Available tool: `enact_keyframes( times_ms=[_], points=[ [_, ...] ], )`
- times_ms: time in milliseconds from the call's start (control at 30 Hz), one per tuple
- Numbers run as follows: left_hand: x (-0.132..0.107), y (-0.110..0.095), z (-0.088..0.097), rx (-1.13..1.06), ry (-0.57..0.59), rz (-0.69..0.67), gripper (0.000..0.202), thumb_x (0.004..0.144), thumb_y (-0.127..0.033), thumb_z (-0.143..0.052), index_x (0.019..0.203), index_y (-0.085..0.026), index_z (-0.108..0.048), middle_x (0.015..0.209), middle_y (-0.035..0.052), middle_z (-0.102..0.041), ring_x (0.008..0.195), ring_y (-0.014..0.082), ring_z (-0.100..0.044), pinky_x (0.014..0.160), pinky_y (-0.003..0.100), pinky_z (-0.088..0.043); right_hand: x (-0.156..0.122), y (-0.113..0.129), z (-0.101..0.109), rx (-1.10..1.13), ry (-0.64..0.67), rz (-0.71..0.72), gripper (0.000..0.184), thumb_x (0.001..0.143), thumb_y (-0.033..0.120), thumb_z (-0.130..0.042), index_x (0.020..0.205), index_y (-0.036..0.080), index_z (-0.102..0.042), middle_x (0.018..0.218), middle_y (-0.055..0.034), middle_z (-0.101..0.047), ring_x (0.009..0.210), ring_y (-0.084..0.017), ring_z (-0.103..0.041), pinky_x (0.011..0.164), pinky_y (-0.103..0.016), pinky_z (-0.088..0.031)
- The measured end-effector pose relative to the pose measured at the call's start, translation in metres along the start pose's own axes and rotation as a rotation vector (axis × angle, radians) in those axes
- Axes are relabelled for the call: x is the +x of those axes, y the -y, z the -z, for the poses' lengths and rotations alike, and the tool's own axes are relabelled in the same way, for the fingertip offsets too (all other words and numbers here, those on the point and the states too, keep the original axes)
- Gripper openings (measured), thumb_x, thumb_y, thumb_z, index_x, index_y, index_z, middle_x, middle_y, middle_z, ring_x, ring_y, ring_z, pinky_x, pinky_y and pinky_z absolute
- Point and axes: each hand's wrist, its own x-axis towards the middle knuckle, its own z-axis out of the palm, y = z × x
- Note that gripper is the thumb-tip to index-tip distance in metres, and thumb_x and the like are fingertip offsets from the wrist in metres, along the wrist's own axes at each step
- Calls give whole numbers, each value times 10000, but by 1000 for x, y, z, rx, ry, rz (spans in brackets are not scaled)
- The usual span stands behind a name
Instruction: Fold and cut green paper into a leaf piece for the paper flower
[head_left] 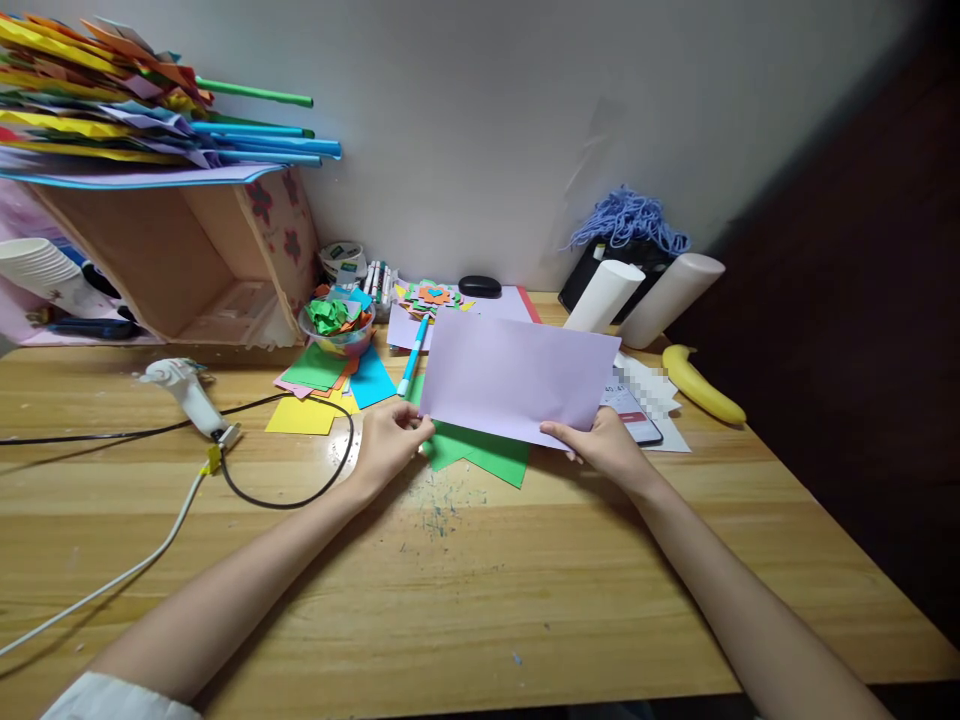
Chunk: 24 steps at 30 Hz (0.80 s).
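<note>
I hold a lilac sheet of paper [517,375] just above the wooden desk [480,590]. My left hand [390,443] pinches its near left corner. My right hand [600,445] grips its near right edge, fingers closed on the paper. Under the sheet lies a green sheet of paper [484,452], partly covered. A blue marker [413,356] lies just past the lilac sheet's left edge.
A glue gun [187,390] with its cords lies at left. A bowl of paper scraps [339,325] sits over coloured sheets [322,385]. A phone [634,412], a banana [701,385], two white rolls [637,295] and blue yarn [630,220] are at right. A cardboard shelf [187,260] holds stacked paper.
</note>
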Motion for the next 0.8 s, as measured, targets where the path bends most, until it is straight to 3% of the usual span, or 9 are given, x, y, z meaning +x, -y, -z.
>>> enact_keyframes(
  times_ms=[167, 300, 367, 433, 533, 600, 733, 800],
  points=[
    [6, 6, 5, 15, -12, -19, 119, 649, -243, -575, 664, -129, -605, 662, 38, -636, 469, 93, -545, 451, 199, -439, 6, -1, 17, 1, -34, 9, 327, 583, 439, -718, 607, 146, -575, 365, 37, -475, 332, -88, -403, 331, -211, -312],
    [10, 1, 7, -126, 2, 40, 216, 724, -303, -523, 741, -109, -616, 742, 71, -650, 469, 86, -531, 402, 186, -410, 8, -2, 27, 77, -90, 67, 331, 580, 429, -729, 597, 144, -561, 396, 28, -481, 353, -87, -407, 330, -214, -315],
    [7, -4, 7, -241, 108, 36, 337, 801, -389, -441, 817, -103, -619, 680, 64, -638, 438, 78, -487, 378, 180, -372, 6, 0, 28, 124, -65, 59, 338, 570, 418, -742, 675, 139, -582, 461, 22, -517, 369, -84, -416, 336, -214, -331],
    [1, -8, 5, -293, 297, 47, 417, 830, -447, -396, 794, -101, -626, 597, 54, -619, 400, 65, -431, 370, 177, -332, 2, 3, 26, 130, -1, 26, 346, 559, 411, -752, 700, 141, -589, 511, 18, -536, 390, -80, -425, 351, -212, -351],
    [-10, -12, 2, -239, 566, 113, 392, 795, -452, -484, 682, -105, -627, 589, 73, -637, 396, 57, -422, 385, 179, -310, -1, 5, 23, 118, 55, 36, 326, 564, 404, -752, 583, 154, -543, 469, 37, -483, 397, -67, -403, 364, -200, -338],
    [-15, -14, -1, -194, 635, 132, 357, 780, -440, -515, 704, -112, -635, 602, 74, -651, 398, 61, -426, 396, 184, -309, 1, 4, 20, 159, 0, 90, 347, 578, 403, -745, 532, 165, -497, 423, 56, -425, 381, -58, -368, 355, -195, -304],
    [-21, -17, -7, -116, 577, 83, 376, 804, -444, -471, 689, -127, -638, 466, 5, -558, 371, 63, -374, 405, 189, -284, 6, 0, 3, 449, -149, 136, 315, 611, 444, -709, 664, 178, -548, 523, 41, -521, 413, -72, -425, 372, -201, -341],
    [-23, -17, -10, -84, 517, 67, 430, 815, -452, -445, 565, -136, -597, 403, -23, -469, 360, 60, -347, 411, 192, -273, 2, 2, -12, 540, -88, 130, 325, 588, 429, -726, 732, 175, -583, 621, 10, -601, 508, -106, -528, 491, -232, -454]
  ],
)
